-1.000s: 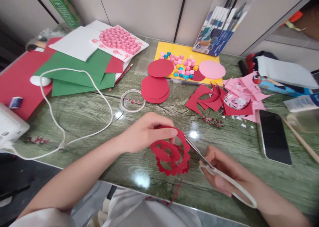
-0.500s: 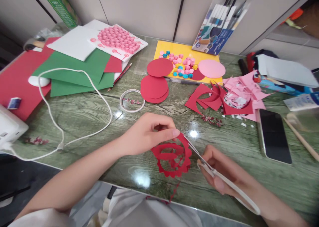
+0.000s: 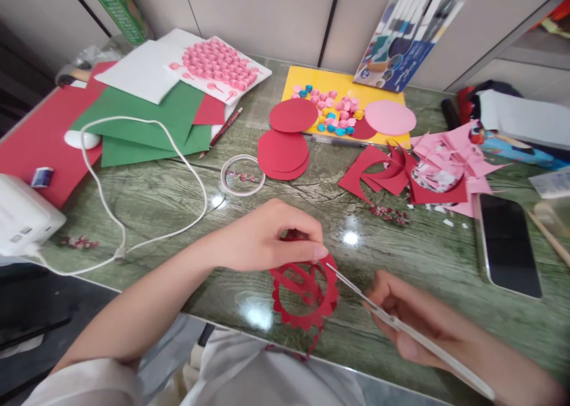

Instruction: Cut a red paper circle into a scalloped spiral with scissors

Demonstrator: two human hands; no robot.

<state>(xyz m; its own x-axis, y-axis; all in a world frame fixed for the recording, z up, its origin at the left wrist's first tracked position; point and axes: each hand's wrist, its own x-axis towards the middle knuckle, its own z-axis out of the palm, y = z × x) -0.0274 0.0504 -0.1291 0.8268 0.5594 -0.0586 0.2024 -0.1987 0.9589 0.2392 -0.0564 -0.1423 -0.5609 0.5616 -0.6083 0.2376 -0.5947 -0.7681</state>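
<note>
My left hand (image 3: 285, 240) pinches a red paper ring (image 3: 327, 302) by its upper edge, above the table near the front. The ring's outer edge is scalloped along the bottom and right, and thin red strips show inside it. A narrow red offcut (image 3: 315, 342) dangles below. My right hand (image 3: 401, 317) grips white-handled scissors (image 3: 392, 323), their narrow blades pointing up and left. The blade tips meet the ring's right side, close to my left thumb. Part of the ring is hidden behind my left fingers.
Red paper circles (image 3: 281, 152) and a tape roll (image 3: 243, 175) lie beyond my left hand. Behind are a yellow sheet (image 3: 291, 79) with small coloured paper pieces and a pink circle (image 3: 390, 117). Red scraps (image 3: 356, 168) and a phone (image 3: 510, 246) sit right; a white cable (image 3: 202, 198) loops left.
The scissors have drawn slightly down and right, and their blades look closer together. The ring has turned a little in my left hand. The whole view has shifted slightly.
</note>
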